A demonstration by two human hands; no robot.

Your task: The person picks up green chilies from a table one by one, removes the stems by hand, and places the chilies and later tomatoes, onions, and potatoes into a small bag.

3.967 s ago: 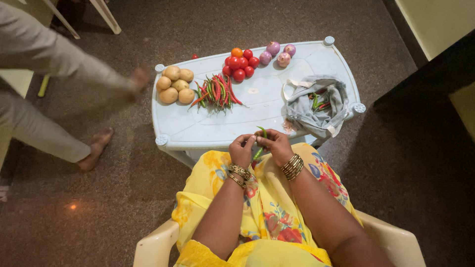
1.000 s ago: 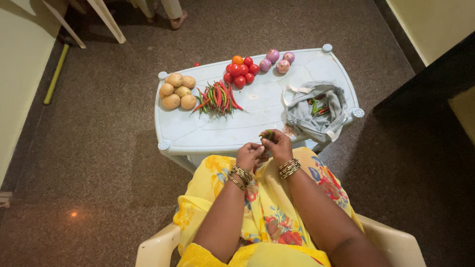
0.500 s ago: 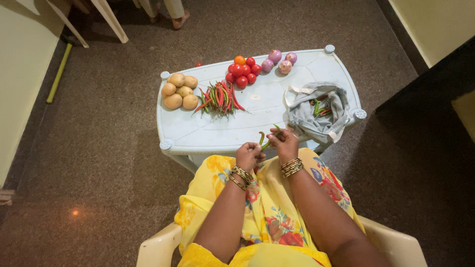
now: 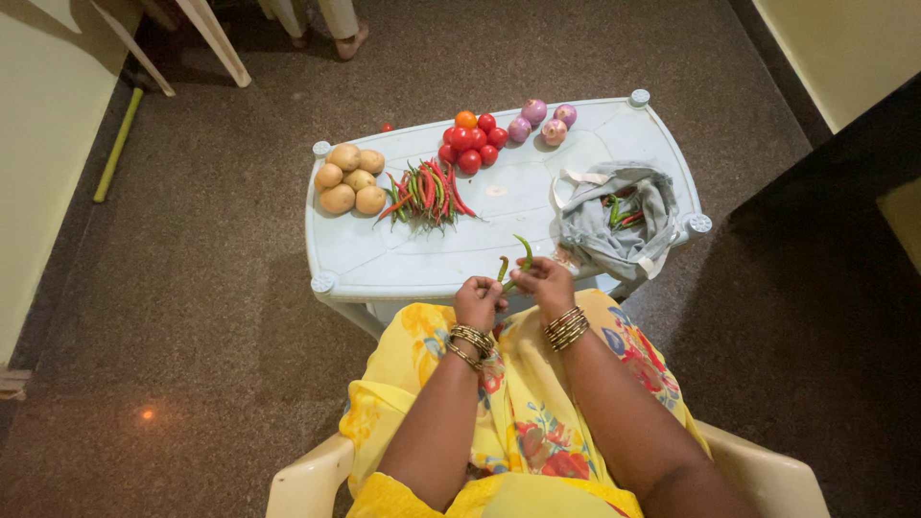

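Your left hand [image 4: 479, 301] and right hand [image 4: 543, 279] sit close together over the near edge of the pale blue plastic surface [image 4: 499, 235], just above your lap. Right grip is pinched on a green chilli [image 4: 524, 251] whose curved tip sticks up past the fingers; left grip is curled shut on a second, shorter green chilli [image 4: 501, 268] standing upright just beside the first. Holding both near the stalk end keeps the pods clear of your palms and in plain sight. The rest is sorted by kind along the far half of the surface, which looks deliberate: potatoes [image 4: 349, 177] heaped at the far left, the pile of red and green chillies [image 4: 427, 190] just right of them with tips fanned toward you, tomatoes [image 4: 468, 142] clustered behind that, and three onions [image 4: 543, 119] further right. The grey cloth bag [image 4: 619, 223] lies slumped open at the right edge, near your right hand, with a few more chillies visible inside. One small red item sits alone on the floor beyond the far edge; can't tell what. Another person's feet show at the top.
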